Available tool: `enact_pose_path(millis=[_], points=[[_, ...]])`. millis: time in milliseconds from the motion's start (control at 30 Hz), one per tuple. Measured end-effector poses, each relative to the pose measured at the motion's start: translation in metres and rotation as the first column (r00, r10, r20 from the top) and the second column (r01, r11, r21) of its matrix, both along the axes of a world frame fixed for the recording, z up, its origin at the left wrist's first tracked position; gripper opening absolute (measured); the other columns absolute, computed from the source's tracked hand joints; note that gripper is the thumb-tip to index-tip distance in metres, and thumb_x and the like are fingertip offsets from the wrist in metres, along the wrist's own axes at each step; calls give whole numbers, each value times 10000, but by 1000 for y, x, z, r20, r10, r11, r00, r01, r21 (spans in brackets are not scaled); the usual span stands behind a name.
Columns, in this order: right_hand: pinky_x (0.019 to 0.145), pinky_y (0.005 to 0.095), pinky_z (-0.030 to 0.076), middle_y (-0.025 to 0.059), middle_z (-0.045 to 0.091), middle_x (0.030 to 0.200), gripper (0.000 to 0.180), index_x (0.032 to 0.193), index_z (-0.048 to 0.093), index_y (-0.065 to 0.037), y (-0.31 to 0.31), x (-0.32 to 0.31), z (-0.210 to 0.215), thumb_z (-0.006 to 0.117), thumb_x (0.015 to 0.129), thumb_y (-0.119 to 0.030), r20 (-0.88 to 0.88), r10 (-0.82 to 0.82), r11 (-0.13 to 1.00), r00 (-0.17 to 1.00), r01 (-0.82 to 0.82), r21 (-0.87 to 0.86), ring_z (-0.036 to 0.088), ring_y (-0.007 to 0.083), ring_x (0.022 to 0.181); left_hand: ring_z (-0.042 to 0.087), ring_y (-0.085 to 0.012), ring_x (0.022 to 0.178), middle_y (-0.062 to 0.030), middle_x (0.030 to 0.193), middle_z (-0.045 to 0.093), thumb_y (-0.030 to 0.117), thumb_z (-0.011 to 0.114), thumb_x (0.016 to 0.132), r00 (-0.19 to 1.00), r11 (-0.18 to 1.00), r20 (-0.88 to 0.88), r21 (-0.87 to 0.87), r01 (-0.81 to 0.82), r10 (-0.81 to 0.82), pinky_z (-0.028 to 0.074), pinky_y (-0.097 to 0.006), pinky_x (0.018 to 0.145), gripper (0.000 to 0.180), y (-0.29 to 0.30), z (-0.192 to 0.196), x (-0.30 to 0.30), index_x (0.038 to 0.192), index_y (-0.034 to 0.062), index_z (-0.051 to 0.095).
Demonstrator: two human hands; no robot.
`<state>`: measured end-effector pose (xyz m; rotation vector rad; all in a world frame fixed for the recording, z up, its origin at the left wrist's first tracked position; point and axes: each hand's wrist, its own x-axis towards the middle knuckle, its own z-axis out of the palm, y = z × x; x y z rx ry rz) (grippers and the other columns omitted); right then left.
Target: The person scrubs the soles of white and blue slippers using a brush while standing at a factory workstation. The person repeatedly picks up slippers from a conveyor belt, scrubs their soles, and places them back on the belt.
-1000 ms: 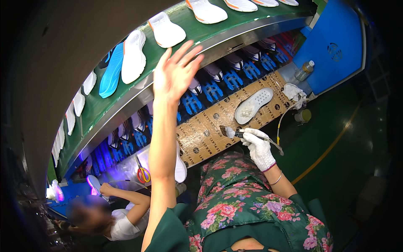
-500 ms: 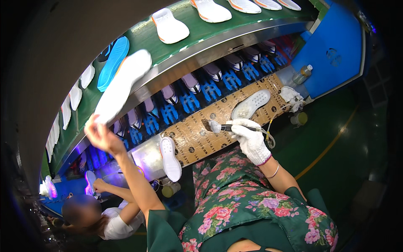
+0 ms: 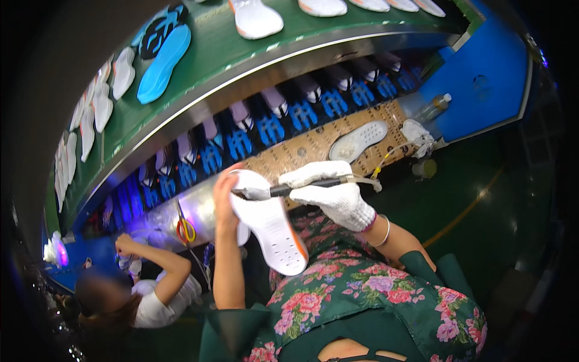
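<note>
My bare left hand [image 3: 225, 205] is closed on the upper end of a white shoe sole [image 3: 271, 232] with an orange edge, held tilted before my body. In a white knit glove, my right hand [image 3: 341, 202] grips a black-handled brush [image 3: 281, 189]. A thin tube [image 3: 366, 181] runs from the handle's rear. The brush head lies at the sole's upper end, its bristles partly hidden there. Behind the held sole, a second white sole [image 3: 243, 233] shows only in part. Another, greyish-looking sole [image 3: 359, 141] rests on the cardboard-covered ledge [image 3: 289, 158].
Beyond the ledge, shoe uppers [image 3: 274, 101] ride on blue holders [image 3: 303, 114]. Above runs a green belt [image 3: 211, 51] bearing white soles [image 3: 256, 18] and a blue sole [image 3: 164, 66]. Scissors [image 3: 185, 229], a bottle [image 3: 435, 107] and a white cloth [image 3: 417, 131] are nearby. A co-worker [image 3: 166, 289] sits at left.
My left hand has brought the white sole down from beside the belt to before my body. My right hand has moved left, and its brush now meets the sole.
</note>
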<state>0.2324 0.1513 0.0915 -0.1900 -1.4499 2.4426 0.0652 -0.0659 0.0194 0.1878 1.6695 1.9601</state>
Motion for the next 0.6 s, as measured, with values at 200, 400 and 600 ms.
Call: enact_pose_path(millis=[200,400,600], points=[[831,313,581,115,769,990,126,944,783,19,6,3,5,781,818,15,37,-40,932,999,24,363,724,175,914,537,-398,1355,-246,1482,525,722,335,997,798,923,558,386,-7,-227,396,-508,1168,914,2,-62,97,1520,-25,394],[764,313,579,126,775,952,169,971,788,18,5,5,1,796,806,-17,-13,-123,840,992,111,531,733,182,850,590,-516,1226,-264,1413,562,948,155,841,569,653,486,748,122,-663,467,-611,1059,1199,6,-39,112,1542,-2,367],[730,338,577,141,766,908,176,951,783,-10,4,-7,11,808,777,-21,-261,-151,614,953,298,731,736,229,794,506,-366,1338,-156,1519,471,816,179,960,741,359,217,933,35,-636,405,-509,1134,961,51,-2,97,1604,110,281]])
